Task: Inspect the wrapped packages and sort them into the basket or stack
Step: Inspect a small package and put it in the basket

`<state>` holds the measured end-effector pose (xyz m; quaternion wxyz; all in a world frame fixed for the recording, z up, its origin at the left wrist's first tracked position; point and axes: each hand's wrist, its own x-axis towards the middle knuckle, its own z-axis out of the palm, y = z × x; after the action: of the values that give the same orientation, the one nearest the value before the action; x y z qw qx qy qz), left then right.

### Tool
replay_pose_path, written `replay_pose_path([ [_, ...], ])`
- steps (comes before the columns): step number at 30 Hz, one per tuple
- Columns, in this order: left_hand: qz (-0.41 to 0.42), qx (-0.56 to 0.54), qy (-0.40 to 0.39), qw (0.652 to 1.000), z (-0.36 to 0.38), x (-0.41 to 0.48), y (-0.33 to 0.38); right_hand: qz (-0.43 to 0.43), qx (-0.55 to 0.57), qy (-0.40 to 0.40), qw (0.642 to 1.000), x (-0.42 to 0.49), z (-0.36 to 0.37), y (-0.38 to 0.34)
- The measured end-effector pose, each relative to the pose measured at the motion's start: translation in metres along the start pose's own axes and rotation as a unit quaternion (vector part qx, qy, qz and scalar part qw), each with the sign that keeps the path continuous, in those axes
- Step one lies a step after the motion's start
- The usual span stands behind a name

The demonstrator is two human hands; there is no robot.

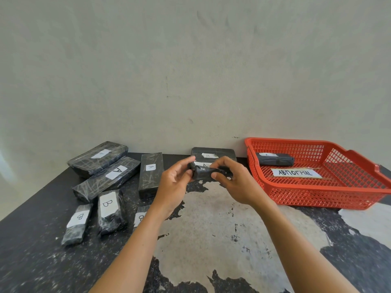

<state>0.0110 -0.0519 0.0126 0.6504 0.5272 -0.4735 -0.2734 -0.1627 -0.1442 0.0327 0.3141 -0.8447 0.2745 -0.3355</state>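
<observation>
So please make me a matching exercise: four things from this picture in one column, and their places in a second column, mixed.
Things:
1. Small package
2. Red basket
3. "Abnormal" label
4. Long "A" packages

Places:
a. on the table's left side
b. on the basket floor
c. held in both hands, left hand and right hand
d. on the table's right side, by the wall

Pairs: 1-c, 2-d, 3-b, 4-a

Packages black with white labels; basket red-orange mesh; table black speckled, worn grey patches.
</observation>
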Motion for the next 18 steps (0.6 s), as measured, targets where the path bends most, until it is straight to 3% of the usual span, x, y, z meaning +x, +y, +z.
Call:
replay_pose_path([
  [6, 0.019, 0.086, 0.057, 0.994, 0.007, -0.002, 0.002, -0.009, -0.048, 0.054, 0.997, 0.000, 0.013, 0.002],
  [12, 0.053, 0.114, 0.113, 0.986, 0.009, -0.002, 0.005, -0.005, 0.012, -0.016, 1.000, 0.000, 0.019, -0.009],
  [18, 0.041, 0.069, 0.047, 0.996, 0.014, -0.005, 0.009, -0.014, 0.012, 0.057, 0.998, 0.001, 0.022, -0.006],
])
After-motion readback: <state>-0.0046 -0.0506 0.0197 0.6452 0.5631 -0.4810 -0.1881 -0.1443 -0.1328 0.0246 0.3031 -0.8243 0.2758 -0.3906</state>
